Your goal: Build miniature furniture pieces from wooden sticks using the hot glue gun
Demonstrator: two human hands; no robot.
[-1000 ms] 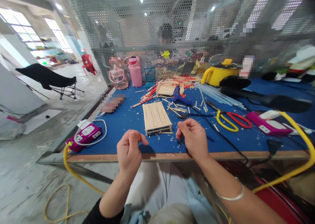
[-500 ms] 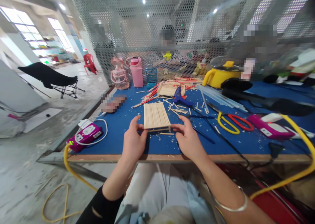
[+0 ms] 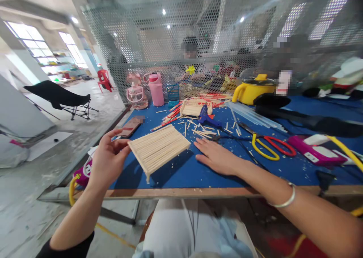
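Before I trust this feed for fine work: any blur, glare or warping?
Head view: ceiling lights glare above the mesh screen; the left hand and slatted stick panel cast soft shadows; edges look stretched; pixelated patches mask background spots.

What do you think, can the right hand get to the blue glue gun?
Probably yes: the right hand looks empty, and the blue glue gun is just beyond it. Only low things, like loose sticks, lie between them.
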